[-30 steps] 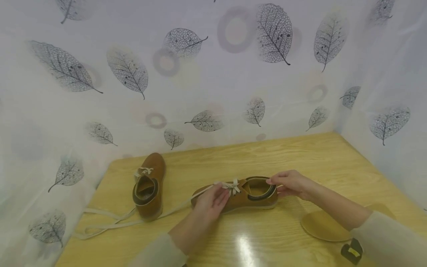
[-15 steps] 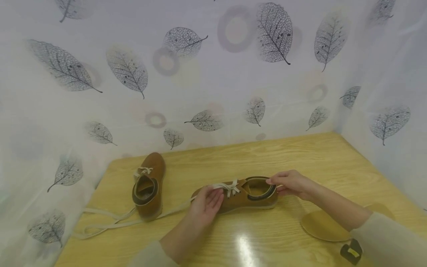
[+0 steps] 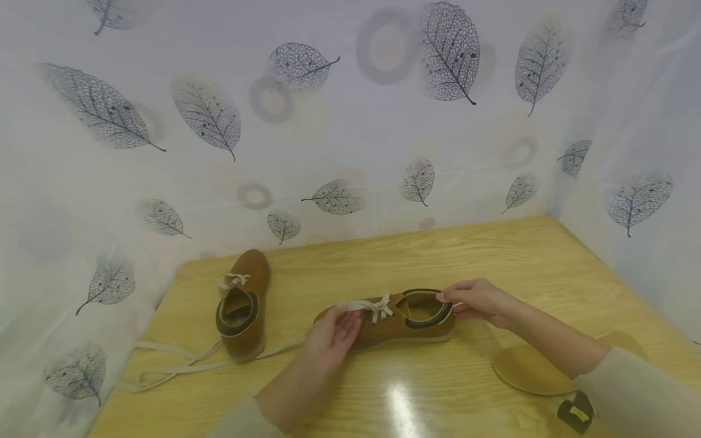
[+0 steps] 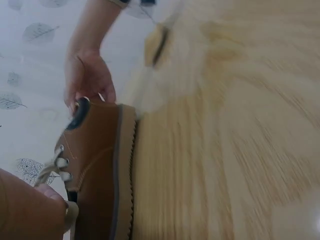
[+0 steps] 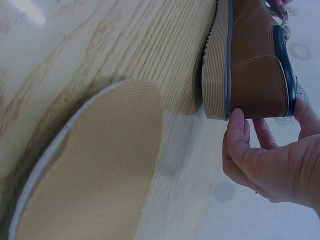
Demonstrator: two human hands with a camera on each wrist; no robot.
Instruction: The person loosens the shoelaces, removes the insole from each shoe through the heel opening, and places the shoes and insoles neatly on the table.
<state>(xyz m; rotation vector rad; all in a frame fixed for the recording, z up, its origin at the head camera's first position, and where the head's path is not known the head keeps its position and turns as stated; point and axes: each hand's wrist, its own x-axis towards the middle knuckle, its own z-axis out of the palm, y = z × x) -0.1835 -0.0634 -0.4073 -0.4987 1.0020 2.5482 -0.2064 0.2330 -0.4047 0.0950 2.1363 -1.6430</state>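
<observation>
The shoe is the landmark. It sits on the bench, sole down, toe toward the left side; full contact under the heel cannot be confirmed.

At its front, the left hand has a narrow grip, pinching the lace above the toe. At its heel, the right hand also has a narrow grip: thumb at the collar, fingers behind the heel. This hold probably steadies the shoe against pull on the lace.

Beyond the toe stands the other shoe, laced, well apart and apparently set aside to leave working room. A long lace runs past that shoe's heel toward the left hand; whether it joins the pinched one is hidden.

Beyond the landmark's heel, on the person's side, lie an insole, likely kept out of the way, and a dark piece with a yellow patch, not identified.

Behind the shoe hangs a leaf-print cloth.
</observation>
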